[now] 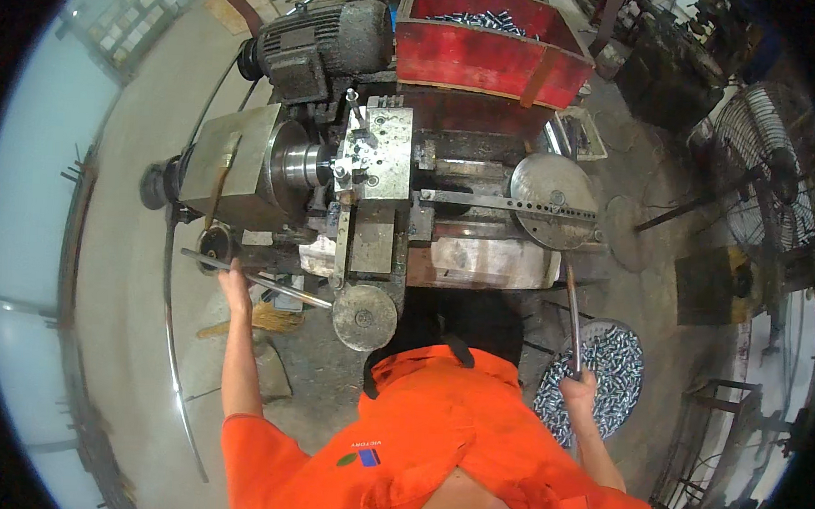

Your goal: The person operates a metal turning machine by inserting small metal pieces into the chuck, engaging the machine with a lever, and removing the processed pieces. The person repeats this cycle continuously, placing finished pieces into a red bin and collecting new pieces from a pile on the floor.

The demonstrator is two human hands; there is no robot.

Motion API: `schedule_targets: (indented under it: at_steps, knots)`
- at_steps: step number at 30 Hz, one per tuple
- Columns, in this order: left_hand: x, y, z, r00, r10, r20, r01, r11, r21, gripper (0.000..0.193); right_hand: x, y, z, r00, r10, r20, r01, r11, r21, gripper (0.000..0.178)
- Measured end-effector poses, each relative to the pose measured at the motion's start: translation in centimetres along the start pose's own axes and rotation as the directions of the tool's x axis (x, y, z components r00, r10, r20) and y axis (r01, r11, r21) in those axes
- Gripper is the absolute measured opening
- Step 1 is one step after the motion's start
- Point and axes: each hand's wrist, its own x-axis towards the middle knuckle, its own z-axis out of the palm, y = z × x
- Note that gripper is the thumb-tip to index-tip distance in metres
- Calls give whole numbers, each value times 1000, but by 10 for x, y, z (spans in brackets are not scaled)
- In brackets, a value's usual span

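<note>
At machine's point(389, 149) front edge, left hand point(235, 290) grasps left rod point(266, 281), right hand point(580, 395) apparently right rod point(573, 316); should be stiff, hold ends.

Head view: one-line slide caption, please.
Left hand holds the left lever, right hand the right lever, at a lathe-like machine.

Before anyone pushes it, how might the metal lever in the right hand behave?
The lever is straight metal, so probably stiff. Its shiny surface may feel slippery to the right hand. Its far end appears joined to the round disc, so it would likely swing rather than roll.
</note>
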Motion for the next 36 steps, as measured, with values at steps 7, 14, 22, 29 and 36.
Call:
schedule_targets:
  at_steps: [7, 14, 22, 29, 36]
  knots:
    - [-14, 22, 14, 1000, -12, -12, 12, 999, 51, 30, -13, 0, 23, 996, -73, -48, 76, 994, 78, 34]
    - [-17, 30, 11, 999, 18, 36, -22, 994, 102, 30, -10, 0, 25, 991, -133, -9, 133, 991, 33, 32]
    - [-32, 49, 12, 994, -83, 71, 72, 987, 146, 33, 78, 32, -73, 934, -309, -177, 158, 805, -572, 58]
    - [-12, 31, 1, 948, -184, 258, 178, 983, 47, 40, 211, -22, -116, 854, -358, -376, -146, 530, -835, 73]
    - [25, -78, -74, 955, -50, 293, -153, 762, 629, 55, 144, -10, -12, 602, -744, -290, 443, 614, -654, 88]
